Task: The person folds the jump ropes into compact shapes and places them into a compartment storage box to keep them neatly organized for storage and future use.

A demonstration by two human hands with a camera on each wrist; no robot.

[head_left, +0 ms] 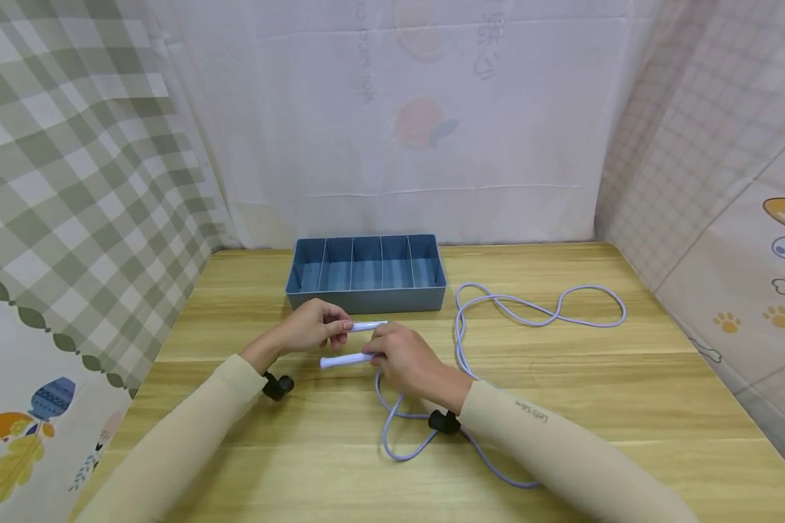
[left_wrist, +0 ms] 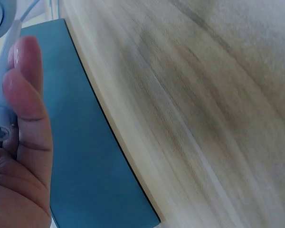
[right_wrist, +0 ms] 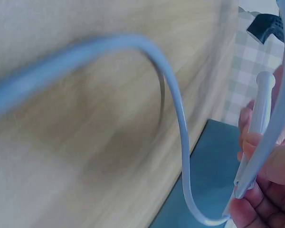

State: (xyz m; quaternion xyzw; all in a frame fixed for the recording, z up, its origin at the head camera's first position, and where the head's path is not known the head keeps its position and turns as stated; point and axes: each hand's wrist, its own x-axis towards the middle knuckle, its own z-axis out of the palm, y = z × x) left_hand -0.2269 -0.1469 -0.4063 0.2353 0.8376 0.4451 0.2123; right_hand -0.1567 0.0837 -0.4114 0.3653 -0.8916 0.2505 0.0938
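Note:
In the head view, a pale lilac jump rope (head_left: pixel 461 327) lies partly on the wooden table, a slim handle at each end. My left hand (head_left: pixel 315 327) pinches one handle (head_left: pixel 366 326) between thumb and fingers, just in front of the blue-grey box. Slightly nearer to me, my right hand (head_left: pixel 402 359) grips the other handle (head_left: pixel 343 360), whose flared end points left. The two handles lie roughly side by side, apart. Up close in the right wrist view, the cord (right_wrist: pixel 183 128) loops down and up past my right fingers (right_wrist: pixel 275 164).
A blue-grey box (head_left: pixel 366 300) with several compartments stands at the back of the wooden table (head_left: pixel 268 450). Cord loops spread to the right and under my right forearm. Cloth curtains (head_left: pixel 392 174) hang behind and on both sides.

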